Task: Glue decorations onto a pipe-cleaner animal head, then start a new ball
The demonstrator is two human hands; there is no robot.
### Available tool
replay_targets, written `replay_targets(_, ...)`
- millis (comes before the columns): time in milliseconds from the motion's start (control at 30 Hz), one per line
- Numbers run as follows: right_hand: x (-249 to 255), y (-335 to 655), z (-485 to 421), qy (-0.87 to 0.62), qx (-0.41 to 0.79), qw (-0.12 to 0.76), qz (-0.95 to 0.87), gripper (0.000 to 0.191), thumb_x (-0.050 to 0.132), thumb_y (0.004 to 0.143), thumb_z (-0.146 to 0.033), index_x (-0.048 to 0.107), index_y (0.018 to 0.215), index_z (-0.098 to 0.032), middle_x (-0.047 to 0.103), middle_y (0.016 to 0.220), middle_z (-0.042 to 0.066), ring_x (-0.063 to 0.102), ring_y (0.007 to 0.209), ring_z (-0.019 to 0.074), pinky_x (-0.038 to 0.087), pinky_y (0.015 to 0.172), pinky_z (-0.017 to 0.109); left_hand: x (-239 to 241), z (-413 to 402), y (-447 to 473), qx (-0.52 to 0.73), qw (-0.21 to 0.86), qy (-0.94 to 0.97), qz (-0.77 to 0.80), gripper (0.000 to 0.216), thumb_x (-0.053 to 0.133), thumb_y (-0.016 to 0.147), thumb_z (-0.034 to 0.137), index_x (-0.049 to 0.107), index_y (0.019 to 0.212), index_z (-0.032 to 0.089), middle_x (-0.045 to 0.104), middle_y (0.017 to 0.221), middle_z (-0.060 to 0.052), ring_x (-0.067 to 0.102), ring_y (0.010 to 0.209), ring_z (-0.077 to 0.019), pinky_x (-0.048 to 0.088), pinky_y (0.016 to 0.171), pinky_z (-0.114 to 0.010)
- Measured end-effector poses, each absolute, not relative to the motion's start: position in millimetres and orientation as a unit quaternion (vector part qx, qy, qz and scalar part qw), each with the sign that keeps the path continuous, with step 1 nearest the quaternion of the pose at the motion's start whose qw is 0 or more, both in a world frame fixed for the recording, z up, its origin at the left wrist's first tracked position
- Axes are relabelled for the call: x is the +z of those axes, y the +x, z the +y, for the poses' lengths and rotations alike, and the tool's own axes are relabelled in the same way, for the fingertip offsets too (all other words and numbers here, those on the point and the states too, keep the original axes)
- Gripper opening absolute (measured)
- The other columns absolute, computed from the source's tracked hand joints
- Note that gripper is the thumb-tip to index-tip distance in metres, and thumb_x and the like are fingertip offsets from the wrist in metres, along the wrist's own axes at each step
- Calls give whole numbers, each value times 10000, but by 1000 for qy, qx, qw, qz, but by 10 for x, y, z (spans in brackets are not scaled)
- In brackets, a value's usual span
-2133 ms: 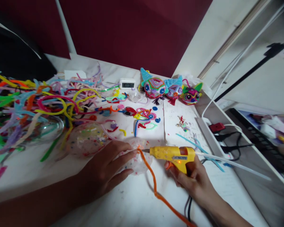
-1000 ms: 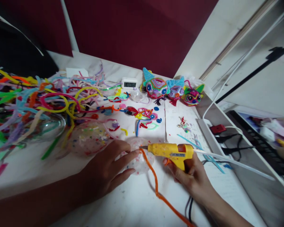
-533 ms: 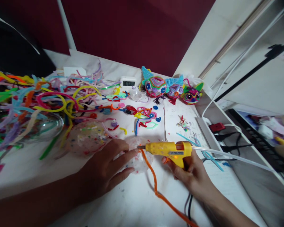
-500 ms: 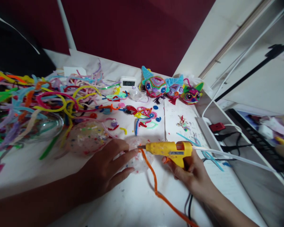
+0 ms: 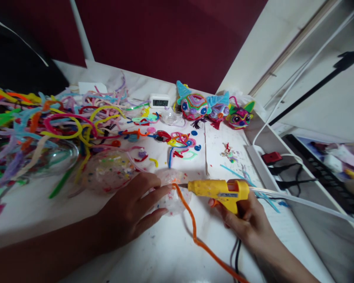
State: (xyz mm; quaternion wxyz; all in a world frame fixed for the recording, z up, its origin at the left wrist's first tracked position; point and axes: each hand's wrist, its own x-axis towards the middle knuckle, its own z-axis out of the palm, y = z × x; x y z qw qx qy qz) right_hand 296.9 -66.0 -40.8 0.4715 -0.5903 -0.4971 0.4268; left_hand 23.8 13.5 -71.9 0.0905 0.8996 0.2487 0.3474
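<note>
My right hand grips a yellow glue gun with a clear glue stick out of its back; the nozzle points left at the end of an orange pipe cleaner. My left hand rests on a clear plastic ball flecked with colour, its fingertips pressing the orange pipe cleaner's end onto the ball. The pipe cleaner trails down toward the table's near edge.
A heap of coloured pipe cleaners covers the left of the white table. A second clear ball, small bent pieces, a white timer and three decorated animal heads lie behind. A power strip sits right.
The glue gun has drawn back a little to the right, its nozzle now just off the ball. My left hand stays on the ball and pipe cleaner.
</note>
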Motion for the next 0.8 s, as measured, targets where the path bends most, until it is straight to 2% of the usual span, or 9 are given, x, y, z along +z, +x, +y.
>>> replay_targets(267, -399, 2981, -701, -624, 397, 438, -511, 328, 716, 876, -404, 514, 1106, -283, 657, 928, 20, 616, 702, 142, 470, 516, 223, -717, 126, 241, 347, 90, 897, 258, 338, 569, 958, 193, 541, 1291, 135, 557, 1184, -121, 533, 1137, -232, 489, 992, -370)
replay_targets(533, -374, 2932, -702, -616, 419, 446, -496, 367, 707, 877, -427, 470, 1129, -302, 659, 899, 15, 637, 755, 176, 486, 533, 249, -691, 126, 247, 347, 93, 896, 262, 329, 572, 955, 190, 541, 1280, 143, 578, 1168, -124, 548, 1116, -230, 509, 974, -372)
replay_targets(800, -380, 2947, -708, -623, 410, 446, -495, 363, 715, 864, -467, 509, 1110, -298, 665, 907, 24, 640, 754, 178, 498, 544, 251, -694, 127, 245, 346, 101, 898, 254, 349, 599, 943, 179, 542, 1281, 114, 560, 1174, -129, 528, 1132, -236, 479, 1003, -374)
